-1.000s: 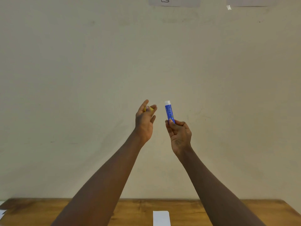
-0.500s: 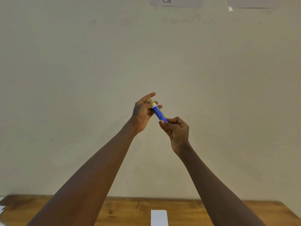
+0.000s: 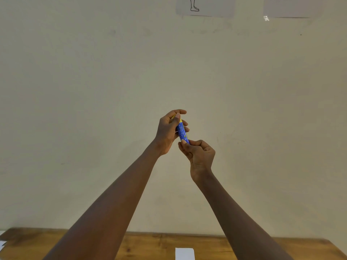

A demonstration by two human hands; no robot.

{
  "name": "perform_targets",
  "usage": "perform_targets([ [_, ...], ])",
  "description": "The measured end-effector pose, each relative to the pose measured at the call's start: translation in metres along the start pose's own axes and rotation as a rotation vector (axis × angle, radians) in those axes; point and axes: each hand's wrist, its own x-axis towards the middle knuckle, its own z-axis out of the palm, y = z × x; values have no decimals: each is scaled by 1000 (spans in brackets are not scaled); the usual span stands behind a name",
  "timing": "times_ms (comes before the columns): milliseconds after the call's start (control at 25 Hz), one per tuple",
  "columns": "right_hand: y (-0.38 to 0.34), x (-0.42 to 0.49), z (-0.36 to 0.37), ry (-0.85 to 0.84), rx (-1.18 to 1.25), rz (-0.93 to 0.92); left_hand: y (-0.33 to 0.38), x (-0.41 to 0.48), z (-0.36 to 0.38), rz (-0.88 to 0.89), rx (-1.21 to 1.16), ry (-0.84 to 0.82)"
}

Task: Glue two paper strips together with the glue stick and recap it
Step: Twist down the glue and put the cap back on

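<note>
Both arms are reaching up and forward, holding the glue stick (image 3: 181, 131) in the air in front of the pale wall (image 3: 93, 109), well above the far edge of the wooden bench (image 3: 150, 246). The left hand (image 3: 167, 132) is curling its fingers and thumb round the upper end of the stick, where the yellow cap (image 3: 180, 120) is showing between them; whether the cap is sitting fully home cannot be told. The right hand (image 3: 201, 156) is pinching the lower end of the blue tube between thumb and bent fingers, and the stick is tilting slightly, its top leaning toward the left. A white paper strip (image 3: 185, 253) is lying flat on the bench about midway along its width, running out of view at the bottom of the picture. A bit of white paper (image 3: 2, 245) is showing at the bench's left edge. Two printed sheets (image 3: 205, 6) (image 3: 289, 6) are hanging high on the wall, the left one bearing a line drawing of a leg.
</note>
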Motion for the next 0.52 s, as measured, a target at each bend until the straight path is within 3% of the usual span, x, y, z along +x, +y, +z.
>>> perform_targets([
  [360,-5,-4,2,171,188,90,8,1,9,24,57,-105],
  [520,-1,-3,-7,165,205,100,3,-2,11,-13,47,-125],
])
